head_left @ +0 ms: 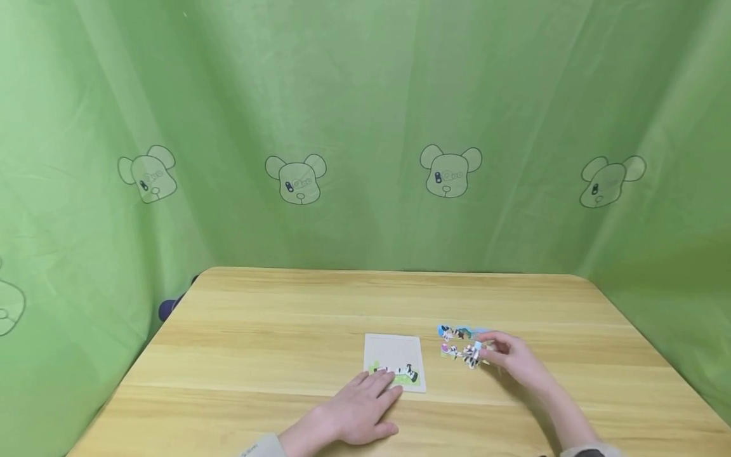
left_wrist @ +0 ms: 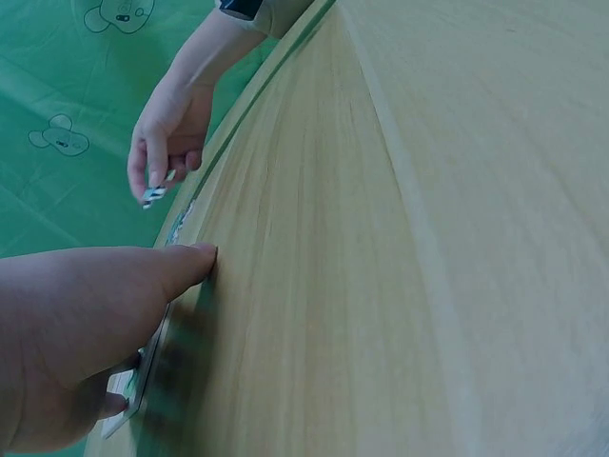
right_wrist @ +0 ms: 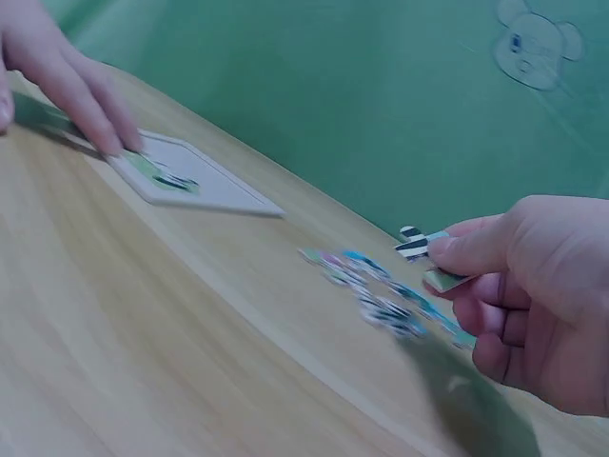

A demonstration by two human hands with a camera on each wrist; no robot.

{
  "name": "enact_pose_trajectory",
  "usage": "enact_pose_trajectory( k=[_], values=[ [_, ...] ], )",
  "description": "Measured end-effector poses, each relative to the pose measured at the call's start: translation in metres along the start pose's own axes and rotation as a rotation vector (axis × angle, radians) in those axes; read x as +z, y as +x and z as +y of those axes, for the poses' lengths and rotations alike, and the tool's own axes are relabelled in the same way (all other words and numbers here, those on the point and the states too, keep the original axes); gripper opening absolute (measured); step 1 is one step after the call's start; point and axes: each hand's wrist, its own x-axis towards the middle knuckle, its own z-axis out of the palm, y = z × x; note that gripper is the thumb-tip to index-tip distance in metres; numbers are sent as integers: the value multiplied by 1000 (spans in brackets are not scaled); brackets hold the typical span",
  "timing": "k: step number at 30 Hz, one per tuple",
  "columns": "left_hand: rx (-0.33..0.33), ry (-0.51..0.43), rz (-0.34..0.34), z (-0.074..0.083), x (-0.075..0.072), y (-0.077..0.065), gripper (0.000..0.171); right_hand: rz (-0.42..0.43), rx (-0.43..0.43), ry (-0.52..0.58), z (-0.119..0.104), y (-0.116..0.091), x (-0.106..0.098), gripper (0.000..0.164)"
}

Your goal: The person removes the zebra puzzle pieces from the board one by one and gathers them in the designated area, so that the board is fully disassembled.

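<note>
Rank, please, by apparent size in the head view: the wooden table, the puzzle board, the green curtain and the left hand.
1. Green curtain
2. Wooden table
3. Puzzle board and left hand: too alike to rank

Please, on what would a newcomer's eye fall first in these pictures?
Probably on the green curtain with cartoon animal heads, behind the wooden table. Next come the right hand, holding puzzle pieces near other loose pieces, and the left hand at the near edge of the pale board.
</note>
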Motion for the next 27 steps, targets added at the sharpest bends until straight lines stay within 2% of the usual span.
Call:
enact_pose_trajectory(
  k=[5, 14, 16, 22, 27],
  values=[
    [-6, -2, -5, 0, -1, 0, 65, 14, 48, -122, 9, -3, -13, 39],
    [-5, -4, -3, 0, 0, 0, 65, 28, 44, -335, 14, -2, -23, 28],
    [-6, -2, -3, 1, 0, 0, 65, 34, 34, -362, 12, -1, -23, 30],
    [-2, -2, -7, 1, 1, 0, 66, 42, 85, -364, 8, -2, -21, 35],
    [0, 1, -4, 0, 1, 0, 66, 55, 66, -384, 4, -1, -16, 37]
  ],
)
